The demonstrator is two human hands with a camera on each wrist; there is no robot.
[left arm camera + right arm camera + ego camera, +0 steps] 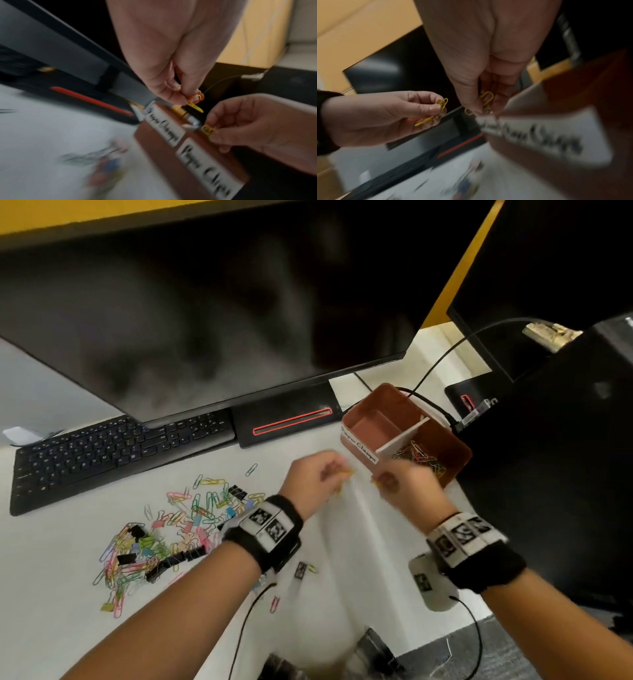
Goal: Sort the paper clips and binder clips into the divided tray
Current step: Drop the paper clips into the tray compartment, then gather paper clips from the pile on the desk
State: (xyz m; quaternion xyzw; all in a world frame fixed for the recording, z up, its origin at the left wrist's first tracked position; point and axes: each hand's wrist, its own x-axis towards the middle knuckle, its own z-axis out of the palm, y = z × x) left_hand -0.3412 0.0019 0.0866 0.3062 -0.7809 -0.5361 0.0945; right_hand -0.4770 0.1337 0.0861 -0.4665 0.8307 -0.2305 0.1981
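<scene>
A: Which hand lies nearer the divided tray (455, 455)?

B: The right hand (406, 486), pinching a yellow paper clip (486, 100) just beside the tray's near wall, at the compartment holding paper clips. The left hand (317, 477) pinches a few paper clips (195, 100), a little further left of the tray.

A: And the clip's long axis?

B: Roughly along the fingers, pointing towards the tray. The unsorted pile (164, 529) lies towards the surface's left edge; the other compartment looks empty.

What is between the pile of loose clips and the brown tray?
In the head view, the left hand, pinching paper clips, lies over bare white desk between the pile and tray.
</scene>
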